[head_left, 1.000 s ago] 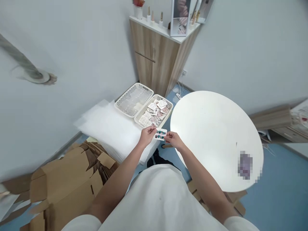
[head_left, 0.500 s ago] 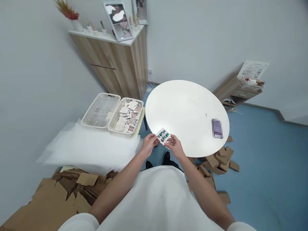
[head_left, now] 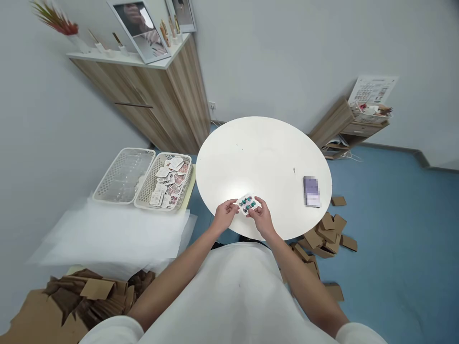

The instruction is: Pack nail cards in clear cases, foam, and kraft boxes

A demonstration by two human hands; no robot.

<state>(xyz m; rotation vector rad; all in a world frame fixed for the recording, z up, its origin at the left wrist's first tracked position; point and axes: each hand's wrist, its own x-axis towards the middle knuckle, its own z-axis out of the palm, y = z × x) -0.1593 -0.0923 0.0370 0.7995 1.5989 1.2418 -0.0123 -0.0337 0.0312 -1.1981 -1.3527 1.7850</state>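
Observation:
A white card of press-on nails [head_left: 247, 203], with two rows of teal and dark nails, is held tilted above the near edge of the round white table [head_left: 229, 162]. My right hand [head_left: 263, 219] grips its right side, thumb over the lower corner and fingers behind. At the card's left edge, the curled fingers of my left hand [head_left: 224, 215] pinch its border; the exact contact is small and hard to see.
Left of the table stand a white basket [head_left: 138, 203] of similar nail cards and a basket of clear plastic pieces [head_left: 124, 174]. White foam sheets [head_left: 118, 234] lie below them. A blurred purple item [head_left: 311, 191] rests on the table's right; cardboard pieces [head_left: 324, 236] litter the floor.
My view has shifted toward the table, so the baskets and cabinet appear farther left. The nail card now sits over the tabletop, and my right thumb has moved further onto its face.

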